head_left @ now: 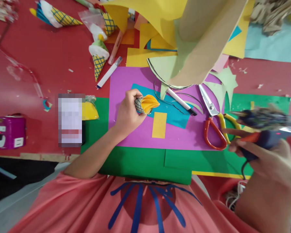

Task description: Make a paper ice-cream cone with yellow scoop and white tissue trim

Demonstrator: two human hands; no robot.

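My left hand (129, 113) is closed around a small checked paper cone (142, 105) with folded yellow paper in its mouth, above the purple sheet (128, 142). At the right, my right hand (259, 152) grips a dark blue and orange glue gun (264, 142), somewhat blurred. A small yellow paper rectangle (159, 125) lies just below the cone, partly over a blue sheet (177, 118). Scissors (212, 111) with red and yellow handles lie left of the glue gun. A white marker (181, 101) rests on the blue sheet.
Finished paper cones (99, 61) lie at the upper left near another marker (109, 72). A large curled sheet (206, 42) rises at the top. Left are a phone (71, 119), a yellow packet (90, 110) and a purple box (8, 132). Green scraps (223, 82) lie beyond the scissors.
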